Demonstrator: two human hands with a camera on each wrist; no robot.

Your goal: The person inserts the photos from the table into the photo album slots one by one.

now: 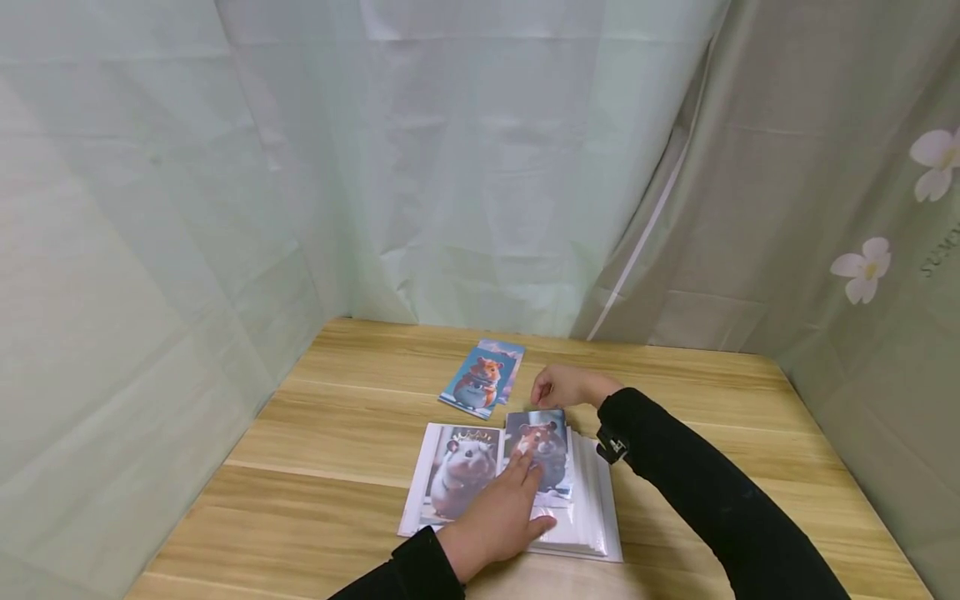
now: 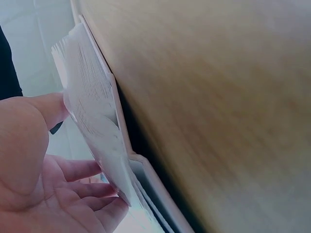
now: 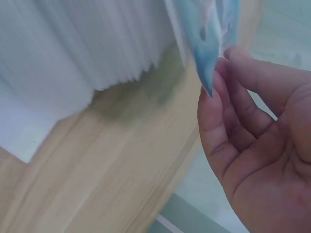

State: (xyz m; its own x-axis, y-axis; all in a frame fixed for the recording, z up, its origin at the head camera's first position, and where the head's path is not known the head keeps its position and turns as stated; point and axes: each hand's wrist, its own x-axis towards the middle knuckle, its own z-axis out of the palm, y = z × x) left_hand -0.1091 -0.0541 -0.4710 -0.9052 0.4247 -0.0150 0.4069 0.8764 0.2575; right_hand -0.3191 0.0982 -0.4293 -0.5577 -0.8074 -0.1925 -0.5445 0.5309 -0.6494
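An open photo album (image 1: pixel 558 533) lies on the table, a crowned white hamster picture (image 1: pixel 462 475) on its left side. On its right side is a brown-and-white hamster card (image 1: pixel 551 454), its top edge jutting past the far edge of the pages. My left hand (image 1: pixel 501 517) rests fairly flat on the album, fingertips on the card. In the left wrist view, the left hand (image 2: pixel 58 179) touches the page stack (image 2: pixel 90 92). My right hand (image 1: pixel 567 387) is at the card's far edge. Seen from the right wrist, thumb and fingers pinch a bluish card corner (image 3: pixel 206 68).
Two more picture cards overlap beyond the album, a blue hamster card (image 1: pixel 476 382) on top of a pinkish one (image 1: pixel 513 367). The wooden table (image 1: pixel 315 500) surrounds the album. Pale curtains (image 1: pixel 480 167) hang behind the table and along both sides.
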